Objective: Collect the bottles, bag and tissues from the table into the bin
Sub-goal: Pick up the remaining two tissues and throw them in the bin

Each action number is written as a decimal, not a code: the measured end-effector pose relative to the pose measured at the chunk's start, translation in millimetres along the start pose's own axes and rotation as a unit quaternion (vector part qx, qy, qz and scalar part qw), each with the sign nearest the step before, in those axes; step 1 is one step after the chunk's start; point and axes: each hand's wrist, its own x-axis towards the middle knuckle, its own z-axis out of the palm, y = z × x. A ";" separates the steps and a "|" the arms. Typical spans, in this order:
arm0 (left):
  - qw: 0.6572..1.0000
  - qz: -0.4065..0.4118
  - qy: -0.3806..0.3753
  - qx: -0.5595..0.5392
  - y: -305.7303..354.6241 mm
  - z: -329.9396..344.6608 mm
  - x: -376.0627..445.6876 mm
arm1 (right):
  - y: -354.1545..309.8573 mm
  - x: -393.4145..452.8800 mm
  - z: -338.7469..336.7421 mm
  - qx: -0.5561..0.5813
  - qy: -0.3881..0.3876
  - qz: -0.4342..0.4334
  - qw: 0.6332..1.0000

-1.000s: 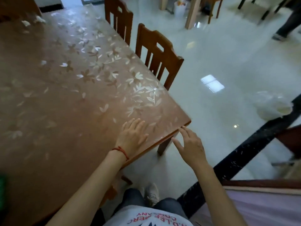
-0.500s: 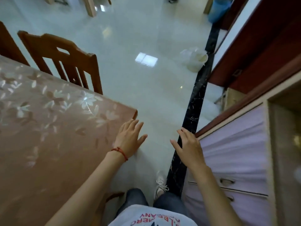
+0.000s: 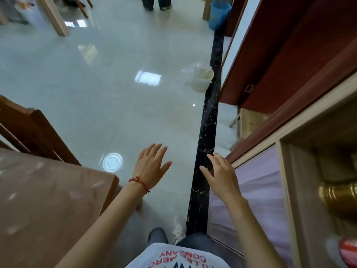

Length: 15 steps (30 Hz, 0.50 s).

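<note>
Both hands have left the brown flower-patterned table (image 3: 48,200).
Left hand (image 3: 149,167) and right hand (image 3: 222,176) hover released, empty; blue plastic bin (image 3: 219,15) far ahead.

Soft, even daylight fills the room, and the glossy floor (image 3: 108,89) throws back hard white patches of glare: a window-shaped rectangle near the middle, paler ones farther off, and a round ring of light close to the table (image 3: 48,200). Shadows are faint, with only a soft dark smear on the tiles under the left hand (image 3: 149,167). The wide lens bows straight edges toward the borders, and the table's pattern and the objects at far right are smeared, probably by motion blur.
</note>
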 end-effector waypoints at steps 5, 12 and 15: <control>1.000 -0.006 0.002 -0.009 1.9 -1.9 56.6 | 10.9 56.0 -18.7 -0.006 -0.006 -0.007 1.000; 1.000 0.005 0.001 0.003 -16.4 -7.0 149.8 | 8.9 144.7 -33.6 -0.006 -0.011 -0.012 1.000; 1.000 0.016 -0.001 0.012 -31.5 -9.2 201.0 | 2.2 192.8 -37.9 -0.014 -0.007 -0.012 1.000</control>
